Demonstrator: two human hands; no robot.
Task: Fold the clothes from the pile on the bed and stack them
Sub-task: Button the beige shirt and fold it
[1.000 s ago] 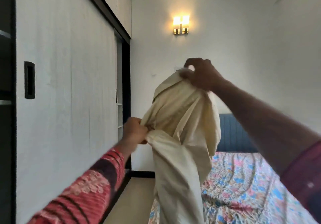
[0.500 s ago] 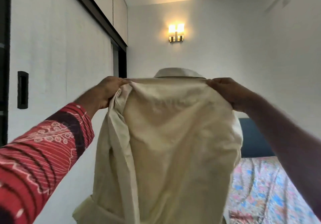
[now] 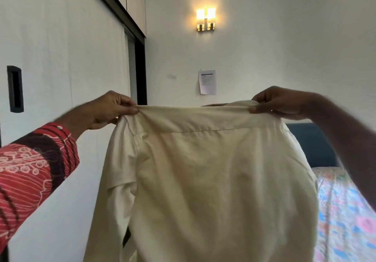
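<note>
Shirt held up, left hand, right hand pinching shoulders

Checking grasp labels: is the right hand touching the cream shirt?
Touching. The head view shows the right hand pinching the cream shirt's shoulder edge, thumb pressed on the fabric; the left hand pinches the other shoulder.

Both your arms are raised out front, level. Your left hand and right hand each pinch the shirt shoulder, thumbs facing you.
</note>
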